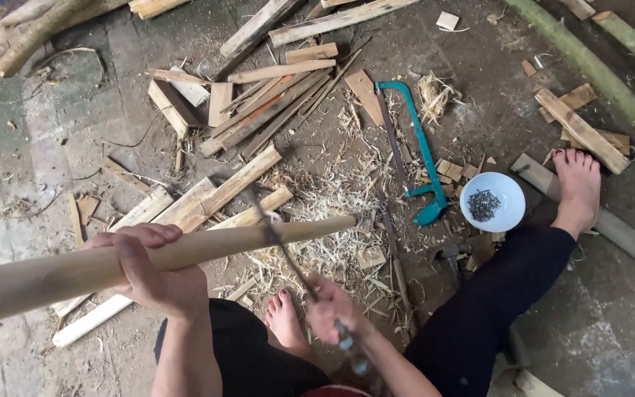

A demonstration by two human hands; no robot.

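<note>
My left hand (152,272) sits left of centre in the lower half of the frame, its fingers (137,237) curled over and pressed around a long pale wooden pole (185,251); the pole runs from the left edge up to just right of centre, tilted slightly upward, above the floor; my right hand (332,309), lower centre, has its fingers closed tight on the handle of a thin blade (284,246), blurred, which slants up-left and meets the pole near its far end; whether it cuts into the wood I cannot tell. Under the pole's end lies a heap of pale shavings (332,202); in the upper middle of the frame sits a pile of wooden offcuts (259,103); right of centre a teal-framed hacksaw (420,154) lies on the concrete floor (82,132); just beside it, to the right, a white bowl (508,192) holds dark nails (483,204); my bare foot (578,187) rests at the right, near the bowl.
</note>
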